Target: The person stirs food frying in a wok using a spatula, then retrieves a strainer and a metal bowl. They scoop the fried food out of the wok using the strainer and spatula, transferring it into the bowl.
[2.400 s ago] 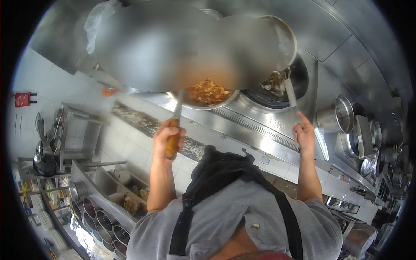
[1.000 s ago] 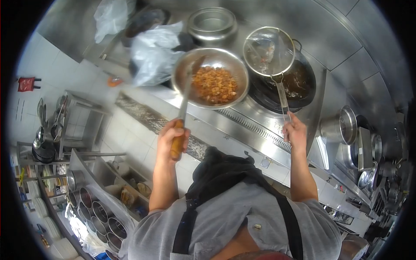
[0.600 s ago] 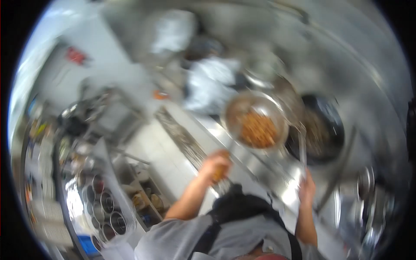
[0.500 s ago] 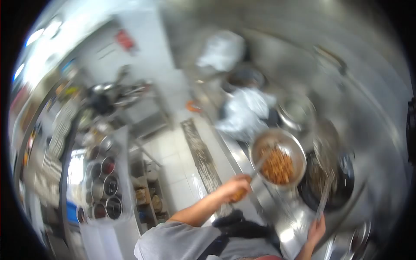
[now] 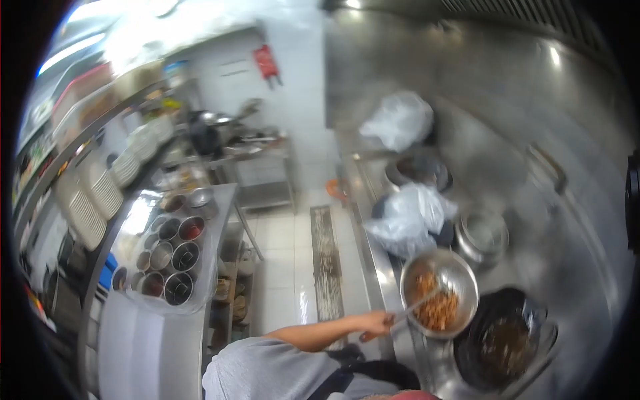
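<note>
My left hand [image 5: 377, 325] is closed round the handle of a long metal utensil [image 5: 415, 306]. Its far end reaches into a steel bowl [image 5: 470, 283] holding browned, chopped food [image 5: 437, 310]. Right of the bowl is a black wok [image 5: 472, 340] with dark liquid [image 5: 505, 343] in it. My right hand is out of the picture, and I cannot make out the strainer clearly.
Plastic bags [image 5: 413, 217] lie behind the bowl, with a steel pot [image 5: 481, 233] beside them. Several round containers [image 5: 179, 288] stand on the left counter. Stacked plates [image 5: 83, 210] are at far left; a floor grate [image 5: 327, 260] runs between.
The view has swung left, so bowl and wok appear lower and further right. My right hand and the strainer's handle have left view. My left hand still grips the utensil, now extended over the bowl.
</note>
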`<state>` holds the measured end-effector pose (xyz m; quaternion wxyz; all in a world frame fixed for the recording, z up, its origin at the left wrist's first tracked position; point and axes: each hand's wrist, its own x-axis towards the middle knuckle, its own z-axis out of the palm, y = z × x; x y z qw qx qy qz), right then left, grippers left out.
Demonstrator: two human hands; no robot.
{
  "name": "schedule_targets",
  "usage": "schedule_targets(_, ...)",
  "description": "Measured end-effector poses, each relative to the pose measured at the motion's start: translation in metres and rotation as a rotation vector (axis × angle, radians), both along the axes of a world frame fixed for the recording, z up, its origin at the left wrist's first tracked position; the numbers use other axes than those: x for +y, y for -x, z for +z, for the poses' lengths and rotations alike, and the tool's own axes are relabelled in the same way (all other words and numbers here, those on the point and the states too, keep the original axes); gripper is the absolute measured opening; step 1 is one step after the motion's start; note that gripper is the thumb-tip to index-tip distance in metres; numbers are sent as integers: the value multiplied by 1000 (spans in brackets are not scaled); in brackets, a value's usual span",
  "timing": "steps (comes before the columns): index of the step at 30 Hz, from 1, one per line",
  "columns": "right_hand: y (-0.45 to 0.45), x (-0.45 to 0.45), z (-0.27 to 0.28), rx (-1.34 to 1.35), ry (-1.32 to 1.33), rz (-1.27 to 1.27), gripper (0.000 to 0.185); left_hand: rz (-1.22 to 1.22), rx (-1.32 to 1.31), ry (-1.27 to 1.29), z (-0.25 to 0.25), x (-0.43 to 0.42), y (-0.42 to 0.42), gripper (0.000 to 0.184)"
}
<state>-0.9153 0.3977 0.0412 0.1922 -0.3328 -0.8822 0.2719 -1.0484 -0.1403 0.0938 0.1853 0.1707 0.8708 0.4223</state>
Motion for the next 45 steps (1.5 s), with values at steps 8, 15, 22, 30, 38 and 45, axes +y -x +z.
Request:
schedule_targets(8,41,-53,17,107,812,-7,26,106,-141,114,-6,-2,11,63)
schedule_targets(15,52,-107,40,295,1185,10,26,244,-246,-116,14,-5,12,62)
schedule_targets(22,9,-110,74,305,1139,21,29,499,-306,-311,5,-38,7,45)
schedule_targets(30,-40,-59,106,122,357,-94,34,466,-672,30,-98,-100,-33,34)
schedule_targets(38,-26,-57,69,-137,269,-130,32,303,-699,115,-284,-199,-154,23)
schedule_targets(45,16,-110,56,173,973,-95,28,788,-1088,62,-327,-190,-146,15)
